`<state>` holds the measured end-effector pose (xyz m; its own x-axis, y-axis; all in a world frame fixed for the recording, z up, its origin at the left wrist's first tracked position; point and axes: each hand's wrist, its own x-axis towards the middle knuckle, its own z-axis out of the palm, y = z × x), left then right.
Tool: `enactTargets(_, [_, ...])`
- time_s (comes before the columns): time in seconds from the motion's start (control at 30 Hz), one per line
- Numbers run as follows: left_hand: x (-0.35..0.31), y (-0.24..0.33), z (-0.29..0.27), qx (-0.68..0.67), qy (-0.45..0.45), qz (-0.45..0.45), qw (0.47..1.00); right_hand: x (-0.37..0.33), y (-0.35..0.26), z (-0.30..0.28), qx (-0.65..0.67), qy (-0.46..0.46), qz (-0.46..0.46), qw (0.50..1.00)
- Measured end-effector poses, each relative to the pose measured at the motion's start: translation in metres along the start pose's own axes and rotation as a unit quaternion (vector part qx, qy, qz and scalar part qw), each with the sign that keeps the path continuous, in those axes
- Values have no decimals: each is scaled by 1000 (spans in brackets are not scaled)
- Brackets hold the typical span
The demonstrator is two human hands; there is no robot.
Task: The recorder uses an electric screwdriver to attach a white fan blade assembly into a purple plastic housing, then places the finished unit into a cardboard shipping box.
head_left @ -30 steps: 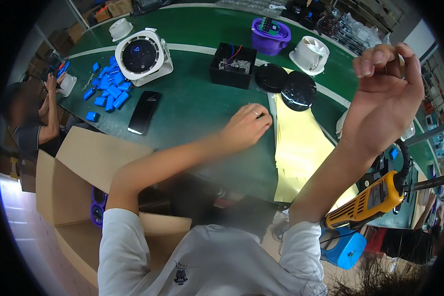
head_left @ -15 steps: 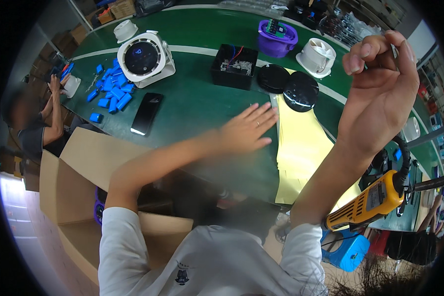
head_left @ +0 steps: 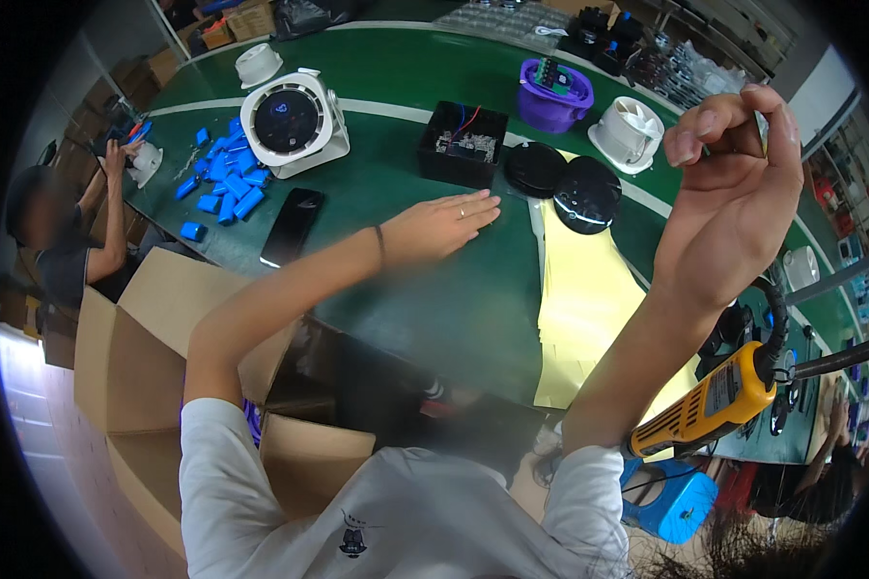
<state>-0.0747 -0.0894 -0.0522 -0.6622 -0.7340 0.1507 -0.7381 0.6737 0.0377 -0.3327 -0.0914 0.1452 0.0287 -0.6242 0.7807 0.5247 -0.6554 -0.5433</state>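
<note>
Two bare hands show in the head view. The left hand (head_left: pixel 436 230) is spread flat with its fingers straight and together, gripping nothing, low over the green table (head_left: pixel 381 159); whether it touches the surface I cannot tell. Just beyond its fingers stands an open black box (head_left: pixel 456 172) with small pale parts and red and blue wires in it.

The right hand (head_left: pixel 729 188) is raised with its palm turned inward and its fingers curled toward the thumb — whether it pinches something small I cannot tell. Between the hands lie yellow sheets (head_left: pixel 584 309), with two black discs, a farther one (head_left: pixel 534 169) and a nearer one (head_left: pixel 589 196), at their far end, right of the black box.

Left of the left hand lies a dark phone (head_left: pixel 293 224), and beyond it a white fan-like device (head_left: pixel 291 121) beside a heap of blue cylinders (head_left: pixel 230 172). Behind the discs stand a purple tub (head_left: pixel 553 111) holding a green board and a white bladed part (head_left: pixel 626 135). A yellow power tool (head_left: pixel 707 399) slants beside the right forearm — its cable rising behind.
</note>
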Motion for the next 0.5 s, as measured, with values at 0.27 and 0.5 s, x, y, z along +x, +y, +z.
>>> enactTargets(0.27, [-16,40,10,-53,-7,52,997,-5,12,33,-34,24,52,998])
enactTargets(0.5, [-33,-6,2,-8,-11,42,999,-13,19,49,-58,-11,75,995])
